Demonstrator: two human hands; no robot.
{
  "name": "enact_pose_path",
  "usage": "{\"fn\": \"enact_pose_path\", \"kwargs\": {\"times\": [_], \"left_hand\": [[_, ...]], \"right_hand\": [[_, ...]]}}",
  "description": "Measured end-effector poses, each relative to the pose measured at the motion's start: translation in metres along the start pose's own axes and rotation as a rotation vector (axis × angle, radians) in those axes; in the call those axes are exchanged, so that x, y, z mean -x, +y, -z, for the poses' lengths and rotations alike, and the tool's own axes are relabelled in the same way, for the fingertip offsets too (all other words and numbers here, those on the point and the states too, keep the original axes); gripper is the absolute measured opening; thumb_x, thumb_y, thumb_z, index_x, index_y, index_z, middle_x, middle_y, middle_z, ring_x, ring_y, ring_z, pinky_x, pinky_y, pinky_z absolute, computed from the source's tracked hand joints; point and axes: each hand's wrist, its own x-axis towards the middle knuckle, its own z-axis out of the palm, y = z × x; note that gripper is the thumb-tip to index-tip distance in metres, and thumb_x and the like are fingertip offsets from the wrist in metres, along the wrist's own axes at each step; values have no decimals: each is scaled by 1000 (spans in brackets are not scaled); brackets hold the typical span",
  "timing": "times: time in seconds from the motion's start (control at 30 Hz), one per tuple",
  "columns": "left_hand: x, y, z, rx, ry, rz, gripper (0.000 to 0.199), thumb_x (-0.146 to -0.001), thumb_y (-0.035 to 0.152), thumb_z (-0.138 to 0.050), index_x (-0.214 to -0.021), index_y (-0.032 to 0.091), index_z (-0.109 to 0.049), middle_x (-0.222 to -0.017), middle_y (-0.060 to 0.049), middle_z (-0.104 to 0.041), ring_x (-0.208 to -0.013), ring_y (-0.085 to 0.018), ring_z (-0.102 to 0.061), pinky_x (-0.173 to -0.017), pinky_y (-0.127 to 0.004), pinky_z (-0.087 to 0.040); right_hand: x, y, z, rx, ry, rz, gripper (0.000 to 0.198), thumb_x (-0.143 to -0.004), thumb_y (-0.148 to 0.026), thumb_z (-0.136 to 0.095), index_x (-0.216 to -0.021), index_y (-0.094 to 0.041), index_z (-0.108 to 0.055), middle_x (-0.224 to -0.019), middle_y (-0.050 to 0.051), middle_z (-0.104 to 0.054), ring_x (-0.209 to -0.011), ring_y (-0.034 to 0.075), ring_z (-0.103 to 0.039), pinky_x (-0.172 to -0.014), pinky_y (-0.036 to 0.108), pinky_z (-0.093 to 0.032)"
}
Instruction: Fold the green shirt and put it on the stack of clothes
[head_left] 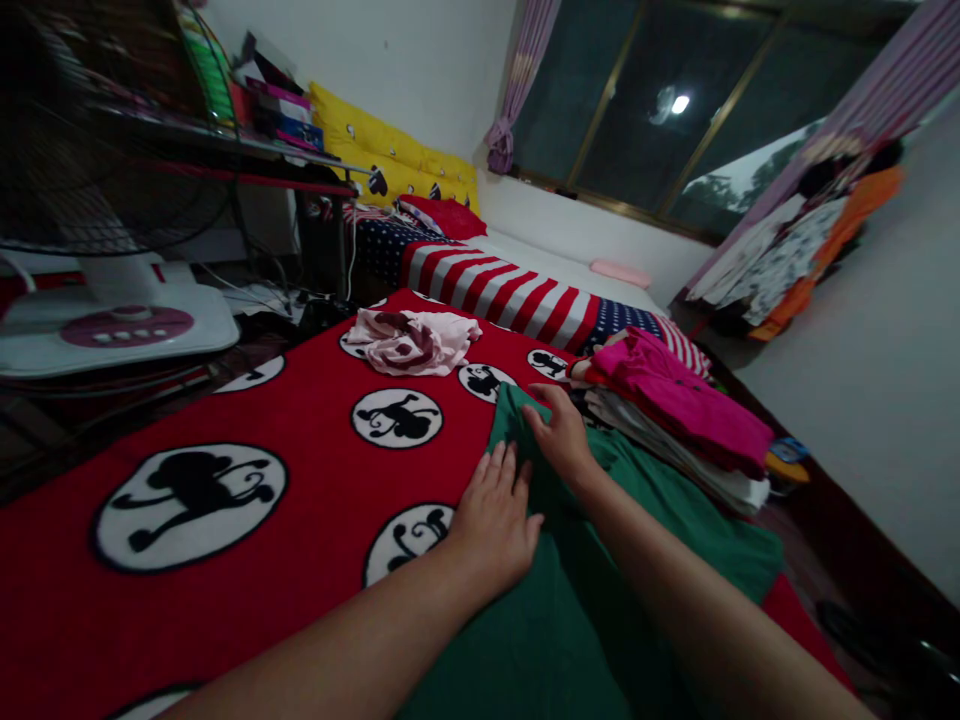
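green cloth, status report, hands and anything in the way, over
Left hand flat at left edge of green cloth. Right hand open near its far end, contact unclear. Cloth spread on red blanket. Clothes stack close on its right.

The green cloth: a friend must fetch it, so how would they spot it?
Find the red blanket with monkey circles. On its right side, partly under the left hand, lies the plain green cloth, unlike the crumpled pink cloth and magenta-topped pile.
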Motion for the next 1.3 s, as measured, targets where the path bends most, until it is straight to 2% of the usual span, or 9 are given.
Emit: {"fn": "enact_pose_path", "kwargs": {"times": [0.1,0.27,0.4,0.53,0.63,0.73,0.83,1.03,1.3], "left_hand": [[0,0,-1,0,10,-2,63,-92,48,-41,-142,9,-40,-152,-19,-25,-143,-32,-17,-117,-46,-17],[-1,-2,-2,-24,18,-12,62,-93,46,-41,-142,9,-41,-152,-19,-26,-142,-32,-20,-116,-46,-19],[-1,-3,-4,-52,25,-29,61,-92,46,-42,-142,10,-41,-151,-19,-28,-141,-32,-22,-115,-46,-20],[-2,-4,-5,-83,32,-37,60,-92,45,-43,-141,10,-42,-151,-19,-30,-141,-32,-23,-115,-45,-20],[-2,-5,-6,-103,37,-46,60,-93,44,-43,-141,9,-42,-150,-20,-31,-140,-33,-25,-115,-45,-20],[-2,-5,-7,-114,42,-55,59,-93,44,-44,-141,9,-43,-149,-20,-32,-140,-33,-26,-115,-44,-21],[-1,-5,-7,-121,46,-55,59,-93,44,-44,-140,9,-43,-149,-21,-33,-139,-33,-27,-114,-44,-21],[-1,-5,-5,-100,37,-49,59,-93,43,-43,-140,9,-43,-149,-21,-32,-139,-33,-27,-114,-44,-21],[-2,-5,-5,-66,40,-48,58,-92,44,-45,-139,9,-45,-149,-20,-33,-139,-33,-27,-114,-44,-21]], "right_hand": [[51,14,36,87,-99,135,35,-87,-33,-54,-119,-17,-59,-123,13,-60,-115,26,-55,-99,43,-42],[127,45,89,157,-165,41,29,-90,-39,-51,-107,-20,-66,-115,10,-65,-110,25,-58,-98,42,-44],[169,63,130,251,-79,-171,33,-91,-44,-46,-96,-20,-68,-112,10,-63,-102,23,-61,-91,38,-47],[189,89,168,510,143,-474,42,-83,-46,-50,-107,-14,-62,-112,15,-60,-91,26,-63,-83,40,-48],[191,107,187,521,104,-748,42,-76,-48,-57,-96,-11,-64,-98,18,-66,-88,29,-63,-79,39,-48],[188,113,194,261,127,-938,27,-63,-41,-72,-70,-16,-64,-75,11,-68,-78,28,-64,-69,34,-48],[184,109,191,29,267,-995,16,-53,-21,-76,-60,-18,-62,-58,2,-63,-62,20,-62,-58,26,-46],[177,85,175,-301,487,-1082,14,-67,-11,-65,-67,-19,-53,-49,-5,-55,-43,10,-55,-46,19,-47],[149,50,169,-653,564,-1093,28,-66,-5,-68,-60,-18,-45,-45,-7,-48,-31,3,-42,-29,10,-35]]}}
